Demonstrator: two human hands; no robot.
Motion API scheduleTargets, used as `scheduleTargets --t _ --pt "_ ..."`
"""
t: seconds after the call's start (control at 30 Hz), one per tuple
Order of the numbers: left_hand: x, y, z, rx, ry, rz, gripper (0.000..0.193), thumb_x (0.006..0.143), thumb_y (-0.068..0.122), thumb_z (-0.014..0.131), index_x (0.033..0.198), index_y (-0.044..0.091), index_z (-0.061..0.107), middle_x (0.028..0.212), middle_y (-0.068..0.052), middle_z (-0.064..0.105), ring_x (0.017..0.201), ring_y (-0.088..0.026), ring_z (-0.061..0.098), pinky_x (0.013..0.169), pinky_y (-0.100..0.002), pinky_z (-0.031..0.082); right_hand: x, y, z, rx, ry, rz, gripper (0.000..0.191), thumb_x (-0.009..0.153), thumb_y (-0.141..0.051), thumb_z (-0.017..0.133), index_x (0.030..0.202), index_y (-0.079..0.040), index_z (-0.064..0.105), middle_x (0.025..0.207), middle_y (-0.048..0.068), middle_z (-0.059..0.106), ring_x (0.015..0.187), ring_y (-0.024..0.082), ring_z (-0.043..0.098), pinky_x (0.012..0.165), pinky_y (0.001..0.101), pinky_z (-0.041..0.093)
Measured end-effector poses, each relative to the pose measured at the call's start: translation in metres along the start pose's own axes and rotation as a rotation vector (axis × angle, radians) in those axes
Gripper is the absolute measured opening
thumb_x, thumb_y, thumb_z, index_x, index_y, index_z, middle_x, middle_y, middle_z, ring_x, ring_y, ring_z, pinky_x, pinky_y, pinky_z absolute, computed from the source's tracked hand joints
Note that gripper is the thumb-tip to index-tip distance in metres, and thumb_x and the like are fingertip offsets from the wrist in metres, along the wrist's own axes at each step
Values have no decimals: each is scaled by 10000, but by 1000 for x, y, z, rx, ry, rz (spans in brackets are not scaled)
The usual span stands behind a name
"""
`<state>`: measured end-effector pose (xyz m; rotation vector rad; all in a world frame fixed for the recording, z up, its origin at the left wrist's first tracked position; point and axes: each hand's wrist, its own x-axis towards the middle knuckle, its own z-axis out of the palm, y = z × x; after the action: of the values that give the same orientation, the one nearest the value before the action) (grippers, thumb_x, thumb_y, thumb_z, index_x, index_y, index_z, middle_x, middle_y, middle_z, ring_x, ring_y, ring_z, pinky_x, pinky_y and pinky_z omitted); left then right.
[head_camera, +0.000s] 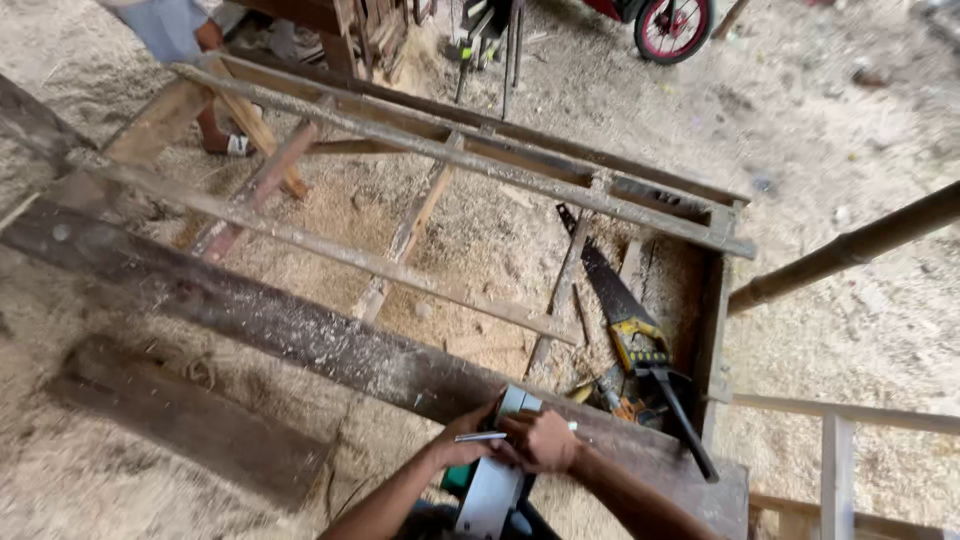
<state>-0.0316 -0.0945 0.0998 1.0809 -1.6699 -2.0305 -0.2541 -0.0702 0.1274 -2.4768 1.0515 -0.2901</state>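
Both my hands meet over a grey and green electric power tool resting on a long dark wooden plank at the bottom centre. My right hand holds a thin silver screwdriver-like tool against the power tool's top. My left hand grips the power tool's body just beside it. The plank is dusted with sawdust and runs from upper left to lower right.
A wooden frame with metal rails lies beyond the plank. A hand saw with a yellow and black handle and other tools lie in the frame's right end. Another person stands at the top left. Sawdust covers the ground; a wheel shows at top.
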Motion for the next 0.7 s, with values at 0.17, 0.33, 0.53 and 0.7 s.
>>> scheduleTargets --t 0.17,0.33,0.53,0.7 --pt "-5 -25 -1 19 73 42 758 1024 367 746 1620 175 318 1580 -118 511 1410 -251 524 1145 -389 441 -6 -24 -23 98 209 259 132 926 -182 627 1007 -84 661 886 146 731 746 304 718 647 422 567" --pt "-5 -34 5 219 180 69 673 976 333 663 1576 177 400 1410 -177 629 1276 -299 627 1050 -390 501 4 -61 -29 574 206 831 245 985 -253 613 1032 -13 623 748 231 693 661 379 706 611 457 538" --pt "-13 -27 7 260 276 101 551 986 351 651 1478 128 541 1319 -207 686 1204 -349 677 1006 -410 533 13 -67 4 350 378 757 303 990 -317 605 1006 -18 656 788 213 735 766 410 713 647 489 539" --pt "-15 -20 0 237 182 -5 531 1012 396 556 1496 179 528 1304 -179 703 1172 -345 691 993 -410 540 11 -57 25 353 344 856 343 984 -353 609 981 -16 673 759 209 727 712 379 739 636 473 562"
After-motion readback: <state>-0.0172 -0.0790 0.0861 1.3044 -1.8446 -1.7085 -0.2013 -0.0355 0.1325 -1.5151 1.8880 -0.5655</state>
